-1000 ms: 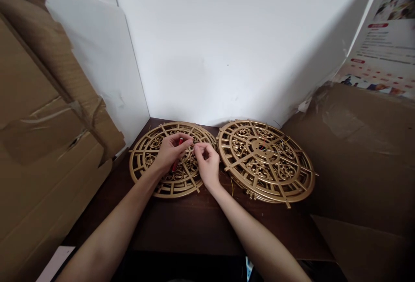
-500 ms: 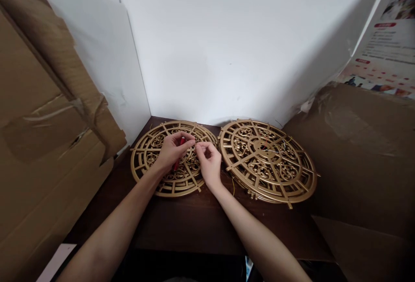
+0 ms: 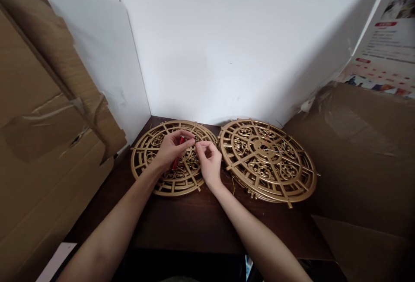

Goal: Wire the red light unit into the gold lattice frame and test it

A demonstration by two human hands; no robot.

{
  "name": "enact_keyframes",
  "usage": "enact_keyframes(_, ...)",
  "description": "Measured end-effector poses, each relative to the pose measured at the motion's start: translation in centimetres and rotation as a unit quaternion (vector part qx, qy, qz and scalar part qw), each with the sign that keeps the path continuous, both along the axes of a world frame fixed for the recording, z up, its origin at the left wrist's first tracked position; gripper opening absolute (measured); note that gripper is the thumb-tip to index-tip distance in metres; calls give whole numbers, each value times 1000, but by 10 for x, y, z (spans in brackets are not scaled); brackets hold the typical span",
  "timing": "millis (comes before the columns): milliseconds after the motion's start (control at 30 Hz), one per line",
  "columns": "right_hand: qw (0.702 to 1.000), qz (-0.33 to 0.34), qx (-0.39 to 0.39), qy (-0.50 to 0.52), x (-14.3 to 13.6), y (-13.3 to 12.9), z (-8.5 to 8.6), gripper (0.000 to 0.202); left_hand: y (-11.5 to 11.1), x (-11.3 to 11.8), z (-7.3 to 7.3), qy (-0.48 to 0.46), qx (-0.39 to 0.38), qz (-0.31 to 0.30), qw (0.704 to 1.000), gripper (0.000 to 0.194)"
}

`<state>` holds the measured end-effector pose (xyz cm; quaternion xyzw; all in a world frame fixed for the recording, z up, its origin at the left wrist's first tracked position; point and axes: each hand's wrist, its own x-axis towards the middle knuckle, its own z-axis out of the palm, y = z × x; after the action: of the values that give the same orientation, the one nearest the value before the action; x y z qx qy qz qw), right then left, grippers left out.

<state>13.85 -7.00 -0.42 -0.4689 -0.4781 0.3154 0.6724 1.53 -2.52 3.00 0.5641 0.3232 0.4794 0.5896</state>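
Two round gold lattice pieces lie side by side on a dark brown table. Over the middle of the left gold lattice (image 3: pixel 175 189), my left hand (image 3: pixel 171 149) has thumb and fingertips pinched together; a red tool (image 3: pixel 176 162) passes under or through this hand. My right hand (image 3: pixel 210 161) is pinched too, its fingertips close to those of the left. Whatever small thing lies between the fingertips is too small to make out. On the right gold lattice (image 3: pixel 240 163), which rests on others like it, are thin loose wires (image 3: pixel 283 144).
The dark table (image 3: pixel 188 226) stands against a white wall (image 3: pixel 227 49). Cardboard (image 3: pixel 48 144) rises on the left, and a brown box (image 3: pixel 363 156) on the right below a printed sheet (image 3: pixel 389 44). A yellow wire (image 3: pixel 233 186) lies between the lattices.
Both hands stay almost in place, with fingertips still pinched. The red tool has shifted very slightly to the left.
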Motion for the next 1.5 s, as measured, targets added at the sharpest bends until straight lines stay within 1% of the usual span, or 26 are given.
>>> enact_keyframes(100, 1000, 2, -1, 4, 0, 0, 0, 20, 1, 0, -2, 7, 3, -6, 1000, 24)
enact_keyframes(233, 1000, 4, 1, 6, 0, -1, 1, 21, 1, 0, -3, 14, 6, 2, 1000, 24)
enact_keyframes(467, 1000, -1, 4, -1, -1, -1, 2, 19, -2, 3, 1, 7, 21, 26, 999, 22)
enact_keyframes(700, 1000, 1, -3, -7, 0, 0, -1, 18, -2, 2, 3, -13, 14, 28, 999, 20)
enact_keyframes(1000, 1000, -3, 2, -22, 1, -1, 0, 16, -2, 3, 3, 4, 12, 27, 1000, 19)
enact_keyframes(1167, 1000, -6, 2, -30, 1, 0, 0, 16, -3, 3, 3, 35, 29, 41, 998, 19)
enact_keyframes(1333, 999, -7, 0, -36, 1, -1, 1, 16, -1, 2, 0, 68, 56, 63, 994, 18)
enact_keyframes(1500, 999, -6, -3, -32, 1, 0, 1, 16, 0, 2, -2, 80, 62, 59, 993, 18)
